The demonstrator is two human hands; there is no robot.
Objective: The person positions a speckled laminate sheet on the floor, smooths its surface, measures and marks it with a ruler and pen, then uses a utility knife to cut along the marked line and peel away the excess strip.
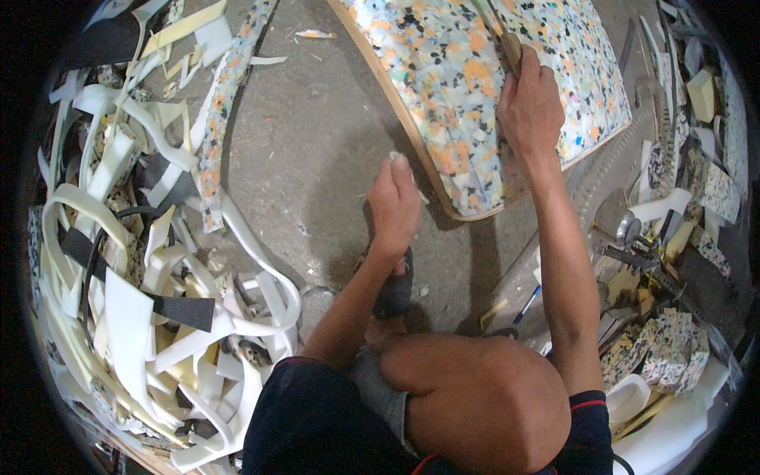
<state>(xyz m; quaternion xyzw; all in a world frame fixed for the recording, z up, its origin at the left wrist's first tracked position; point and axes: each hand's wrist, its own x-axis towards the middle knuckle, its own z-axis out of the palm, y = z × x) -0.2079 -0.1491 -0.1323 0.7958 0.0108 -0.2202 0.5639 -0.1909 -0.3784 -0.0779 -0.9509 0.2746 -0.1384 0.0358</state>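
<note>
My right hand point(532, 107) is closed around the wooden handle point(513, 51) of a knife, whose long narrow blade point(490, 14) points away over a speckled foam sheet point(439, 75). That sheet is a patchwork of white, orange, grey and black bits, with a curved outline. A thin wooden board point(413, 131) shows along its left and near edges. To the left of the near corner, my left hand point(393, 207) is held apart from the sheet, its fingers closed on a small whitish foam scrap point(397, 158). Part of that scrap is hidden by the fingers.
A tangled heap of white and cream foam offcuts point(127, 317) fills the left side. One long speckled strip point(224, 103) lies beside it on the concrete floor point(309, 111). At the right are more speckled offcuts point(673, 348), a round metal part point(617, 222) and a blue pen point(527, 304).
</note>
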